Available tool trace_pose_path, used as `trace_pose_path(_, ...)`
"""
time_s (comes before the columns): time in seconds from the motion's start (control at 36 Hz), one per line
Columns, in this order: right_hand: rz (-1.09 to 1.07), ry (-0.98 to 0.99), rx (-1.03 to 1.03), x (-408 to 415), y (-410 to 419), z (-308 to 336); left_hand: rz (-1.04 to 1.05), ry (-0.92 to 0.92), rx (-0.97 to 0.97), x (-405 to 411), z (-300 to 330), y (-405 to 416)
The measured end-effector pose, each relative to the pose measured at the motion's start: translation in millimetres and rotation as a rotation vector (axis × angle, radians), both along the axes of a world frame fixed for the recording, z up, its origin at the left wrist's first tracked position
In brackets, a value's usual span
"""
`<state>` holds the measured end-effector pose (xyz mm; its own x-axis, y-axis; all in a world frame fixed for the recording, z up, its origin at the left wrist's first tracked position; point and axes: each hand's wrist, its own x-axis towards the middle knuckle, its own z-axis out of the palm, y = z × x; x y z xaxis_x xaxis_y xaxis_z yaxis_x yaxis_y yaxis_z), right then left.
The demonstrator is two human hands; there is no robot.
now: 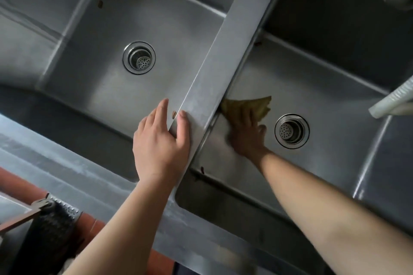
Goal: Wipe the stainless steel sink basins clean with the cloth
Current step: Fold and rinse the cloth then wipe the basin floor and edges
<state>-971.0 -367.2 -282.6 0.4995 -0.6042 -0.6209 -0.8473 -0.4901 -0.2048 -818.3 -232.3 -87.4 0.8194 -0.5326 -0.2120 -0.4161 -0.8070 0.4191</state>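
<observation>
Pressing a yellow cloth [257, 105] against the floor of the right basin [324, 87], a person's right hand [244, 135] works beside the steel divider [225, 62] that parts the two bowls. The hand lies flat on the cloth with fingers spread, pushing down on it and not curled round it; its outline is blurred. The cloth sits bunched between the divider's wall and the right drain [291, 130], near both. The left hand [161, 140] rests on the divider's near end, thumb on top and fingers relaxed over the edge toward the left basin [111, 87], holding nothing. The cloth looks thin, soft and light, likely to fold or slip under the palm on smooth steel, so a broad flat press over its middle seems the surest hold. Small brown specks [100, 4] remain on the left basin's far wall, and a dark smear [203, 169] marks the right basin's near corner.
</observation>
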Motion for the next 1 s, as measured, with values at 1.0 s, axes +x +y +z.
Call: trace_pose_path(1.0, -0.691, -0.008, -0.204, -185.4, -55.0, 68.6, -0.723, -0.024, -0.226, -100.2, 3.4, -38.7)
